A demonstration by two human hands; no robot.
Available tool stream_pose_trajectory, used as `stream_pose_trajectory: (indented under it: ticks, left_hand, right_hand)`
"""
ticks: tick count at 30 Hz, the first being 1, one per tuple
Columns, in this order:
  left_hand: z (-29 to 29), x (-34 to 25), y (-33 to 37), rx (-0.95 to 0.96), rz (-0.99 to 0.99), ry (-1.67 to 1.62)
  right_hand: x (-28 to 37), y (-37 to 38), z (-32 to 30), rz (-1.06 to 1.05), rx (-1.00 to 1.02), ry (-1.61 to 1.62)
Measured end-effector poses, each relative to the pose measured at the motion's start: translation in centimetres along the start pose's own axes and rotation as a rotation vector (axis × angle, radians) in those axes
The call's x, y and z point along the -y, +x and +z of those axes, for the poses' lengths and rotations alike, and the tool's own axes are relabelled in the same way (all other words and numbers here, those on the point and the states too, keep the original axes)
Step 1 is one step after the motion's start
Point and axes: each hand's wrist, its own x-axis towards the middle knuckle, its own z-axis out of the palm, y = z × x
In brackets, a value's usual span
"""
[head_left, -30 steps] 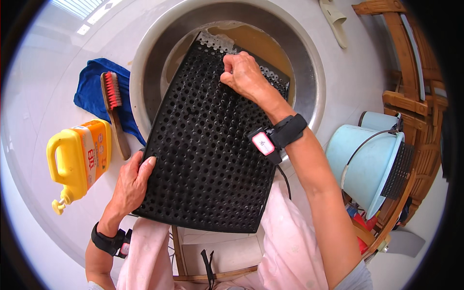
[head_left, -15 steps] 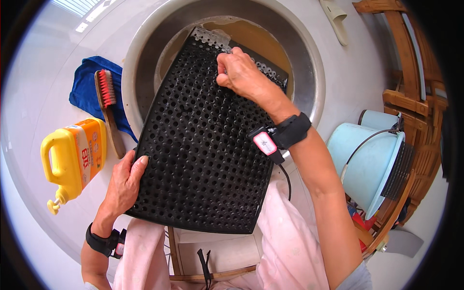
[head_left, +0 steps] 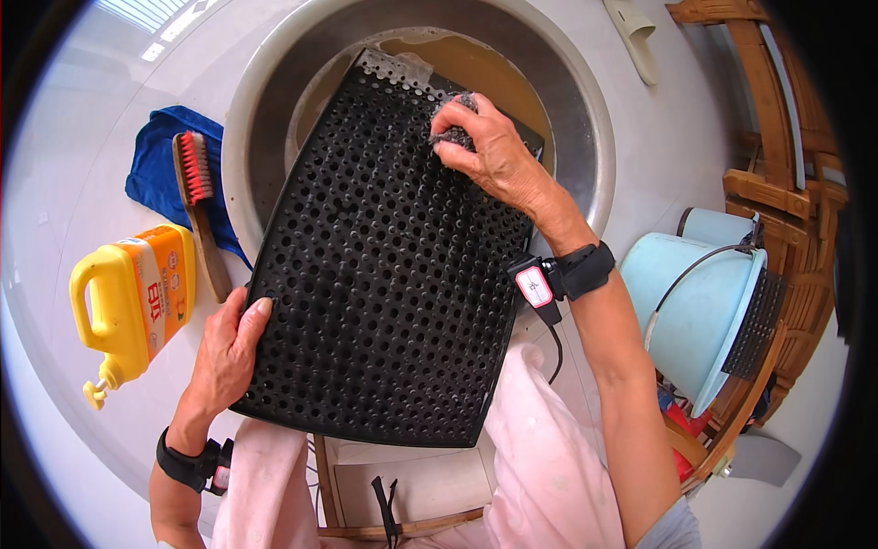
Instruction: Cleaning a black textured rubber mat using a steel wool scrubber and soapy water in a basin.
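A black perforated panel point(head_left: 375, 274) leans from my lap into a wide metal basin point(head_left: 599, 137), its far end over murky brown water point(head_left: 498, 73). My left hand point(head_left: 227, 352) grips the panel's left edge near the lower corner, thumb on top and the other fingers partly hidden. A grey steel wool scourer point(head_left: 457, 133) is bunched in my right hand point(head_left: 501, 160) and pressed on the upper right of the panel. Whitish suds show along the panel's far edge.
Left of the basin lie a blue cloth point(head_left: 155, 165), a wooden scrub brush point(head_left: 201, 210) and a yellow pump jug point(head_left: 133, 302). At right are a light blue bucket point(head_left: 690, 311), a wooden chair point(head_left: 777, 110) and a pale slipper point(head_left: 634, 41).
My right hand has moved a little right across the panel, and the scourer shows more in its fingers. My left hand keeps its hold on the edge.
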Motion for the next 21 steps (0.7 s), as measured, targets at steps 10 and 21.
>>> stream_pose_trajectory:
  ticks: [10, 21]
  left_hand:
    - [0.0, 0.0, -0.1, -0.024, 0.011, 0.028]
    - [0.0, 0.4, 0.1, -0.007, 0.023, 0.015]
  right_hand:
    - [2.3, -0.8, 1.2, -0.214, 0.014, -0.001]
    - [2.5, 1.2, 1.5, -0.215, 0.074, -0.167]
